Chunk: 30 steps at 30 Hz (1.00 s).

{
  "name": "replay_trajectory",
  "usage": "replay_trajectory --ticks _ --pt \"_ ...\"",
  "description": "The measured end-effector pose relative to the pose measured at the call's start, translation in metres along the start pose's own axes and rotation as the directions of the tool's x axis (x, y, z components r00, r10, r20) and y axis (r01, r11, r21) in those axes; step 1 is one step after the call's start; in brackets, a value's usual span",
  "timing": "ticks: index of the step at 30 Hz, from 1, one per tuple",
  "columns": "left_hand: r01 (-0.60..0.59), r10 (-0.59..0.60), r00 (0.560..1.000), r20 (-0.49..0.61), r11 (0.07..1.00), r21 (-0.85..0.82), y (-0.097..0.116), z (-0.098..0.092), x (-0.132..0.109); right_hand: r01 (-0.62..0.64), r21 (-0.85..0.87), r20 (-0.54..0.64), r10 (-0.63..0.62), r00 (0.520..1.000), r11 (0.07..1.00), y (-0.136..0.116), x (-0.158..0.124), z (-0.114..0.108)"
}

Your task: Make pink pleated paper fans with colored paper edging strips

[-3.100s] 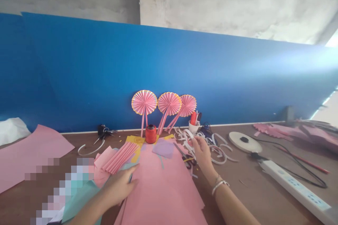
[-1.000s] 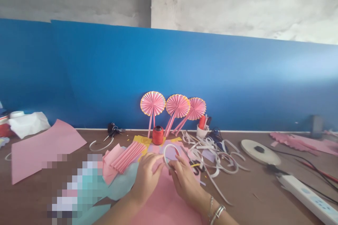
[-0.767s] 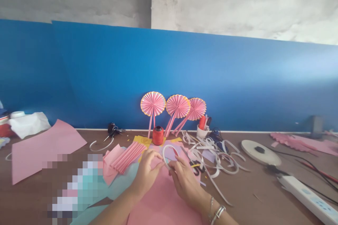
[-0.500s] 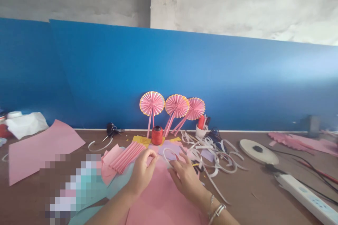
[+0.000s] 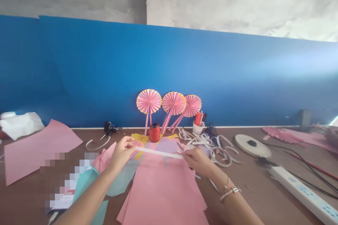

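Observation:
A white strip, narrow and drawn out nearly straight, spans the gap between my hands above the pink paper sheets. Its left end is pinched in my left hand. My right hand grips the other end with curled fingers. Just beyond lie yellow paper and pale purple paper, with a red thread spool standing on them. Beside my left hand are pink folded paper pieces, partly hidden by it. Curled white strips lie in a tangle past my right hand.
Three pleated pink paper fans lean against the blue partition. A white cup with pens stands near them. Keys lie at the back. On the right are a white disc, cables and a power strip.
My hands have moved apart, left hand leftward and right hand rightward. The white strip, curved before near my right hand, is now stretched between both. The view has shifted slightly.

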<state>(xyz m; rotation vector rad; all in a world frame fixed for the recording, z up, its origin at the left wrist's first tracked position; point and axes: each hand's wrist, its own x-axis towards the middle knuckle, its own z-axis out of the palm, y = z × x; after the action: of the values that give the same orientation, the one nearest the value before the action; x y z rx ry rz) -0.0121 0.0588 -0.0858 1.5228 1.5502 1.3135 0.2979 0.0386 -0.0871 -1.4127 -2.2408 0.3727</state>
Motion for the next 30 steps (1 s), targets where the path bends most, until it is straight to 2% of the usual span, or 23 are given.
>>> replay_trajectory --ticks 3,8,14,22,30 --pt "0.021 -0.022 0.999 0.041 0.999 0.026 -0.011 0.0 -0.011 -0.044 -0.013 0.063 0.044 0.997 0.999 -0.002 -0.003 -0.002" --pt "0.029 -0.03 0.999 0.018 0.998 0.062 -0.027 0.007 -0.028 -0.086 -0.131 0.157 0.106 0.982 0.988 -0.004 -0.005 0.001" --pt "0.01 -0.01 1.0 -0.002 0.997 0.075 -0.029 0.008 -0.034 -0.068 -0.156 0.195 0.099 0.976 0.985 0.002 -0.008 -0.001" --pt "-0.034 0.037 0.999 -0.035 0.997 0.075 -0.033 0.006 -0.034 -0.026 -0.089 0.186 0.042 0.982 0.996 0.02 -0.011 0.007" --pt "-0.034 0.039 0.998 -0.057 0.995 0.094 -0.035 0.005 -0.033 -0.05 -0.078 0.159 0.062 0.985 0.996 0.013 -0.012 0.003"
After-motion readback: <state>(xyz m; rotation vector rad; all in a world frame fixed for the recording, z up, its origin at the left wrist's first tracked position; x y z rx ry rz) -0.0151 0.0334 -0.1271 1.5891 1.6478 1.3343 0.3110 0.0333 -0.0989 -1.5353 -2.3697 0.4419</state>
